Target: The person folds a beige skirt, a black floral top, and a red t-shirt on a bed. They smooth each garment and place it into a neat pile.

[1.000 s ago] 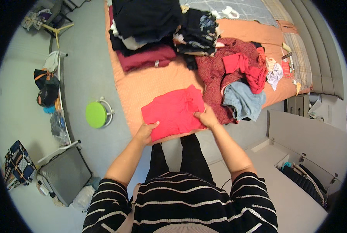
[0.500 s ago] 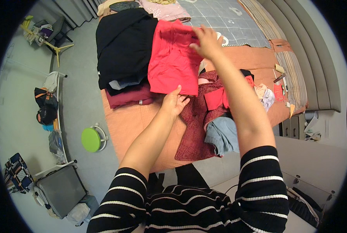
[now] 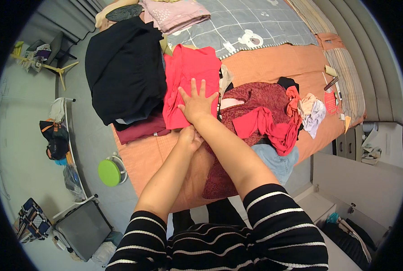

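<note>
A folded bright red garment [image 3: 190, 63] lies on the bed beside a stack of dark clothes. Flat on its lower half rests my right hand [image 3: 197, 103], with the fingers spread. Just at the garment's near edge is my left hand [image 3: 191, 137], its fingers curled and partly covered by my right wrist; whether they grip the edge is hidden. To the left stand a folded black garment [image 3: 124, 67] and a maroon one [image 3: 140, 130] beneath it. On the right lie a dark red patterned garment [image 3: 255, 92], a loose red garment [image 3: 267, 126] and light blue denim [image 3: 278, 158].
The bed has an orange sheet [image 3: 273, 67] and a grey patterned quilt [image 3: 264, 22]. A folded pink cloth [image 3: 179, 16] is at the far end. Left on the floor are a green stool [image 3: 109, 172] and a grey suitcase [image 3: 83, 230]. An open cabinet [image 3: 355, 189] stands at lower right.
My right hand has come down from the garment's far right corner onto its lower half. The red garment now lies flat next to the dark stack. The whole view has shifted a little.
</note>
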Motion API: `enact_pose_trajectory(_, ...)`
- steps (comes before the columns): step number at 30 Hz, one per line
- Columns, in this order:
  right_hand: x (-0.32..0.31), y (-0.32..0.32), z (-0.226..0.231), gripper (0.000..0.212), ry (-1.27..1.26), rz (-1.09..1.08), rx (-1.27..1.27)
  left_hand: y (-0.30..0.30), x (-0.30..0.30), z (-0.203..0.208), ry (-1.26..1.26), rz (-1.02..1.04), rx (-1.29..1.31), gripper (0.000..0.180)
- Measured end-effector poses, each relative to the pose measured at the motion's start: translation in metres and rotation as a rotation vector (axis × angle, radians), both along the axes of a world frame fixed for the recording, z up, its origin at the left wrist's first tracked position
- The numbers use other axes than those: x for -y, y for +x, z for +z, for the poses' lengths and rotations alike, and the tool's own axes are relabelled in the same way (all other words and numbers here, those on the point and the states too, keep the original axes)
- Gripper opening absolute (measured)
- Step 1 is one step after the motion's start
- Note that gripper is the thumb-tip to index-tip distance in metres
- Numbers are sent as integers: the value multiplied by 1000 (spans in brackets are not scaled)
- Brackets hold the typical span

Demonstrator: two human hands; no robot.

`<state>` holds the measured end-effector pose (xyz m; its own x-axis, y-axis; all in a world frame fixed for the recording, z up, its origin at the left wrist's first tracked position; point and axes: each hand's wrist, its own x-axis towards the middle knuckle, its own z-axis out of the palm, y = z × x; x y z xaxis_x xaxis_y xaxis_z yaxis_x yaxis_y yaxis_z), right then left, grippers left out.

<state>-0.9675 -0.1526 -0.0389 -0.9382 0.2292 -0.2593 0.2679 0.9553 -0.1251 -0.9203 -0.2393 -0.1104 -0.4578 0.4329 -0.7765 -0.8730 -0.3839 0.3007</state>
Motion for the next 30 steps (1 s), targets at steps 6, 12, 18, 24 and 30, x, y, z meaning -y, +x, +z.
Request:
enact_pose_trajectory(6, -7, 7, -18, 66, -87, 39, -92, 9, 37, -32, -609, 148, -499, 9)
enact_pose_trajectory(12, -69, 44, -33, 28, -980, -95, -740, -26, 6, 42, -1017, -560, -1755, 47)
enact_pose_trajectory(18, -155, 172, -39, 70, 149, -652, -243, -25, 16, 40, -1059, -840, -1667, 60)
enact_pose_trajectory(24, -181, 221, -55, 30, -86, -477, -266, 37, 13, 55, -949, -529, -1647, 51)
enact_pose_trajectory(30, -10, 256, 96, 18, -1530, -637, -422, 119, 17, 97, 158, -538, 99, 59)
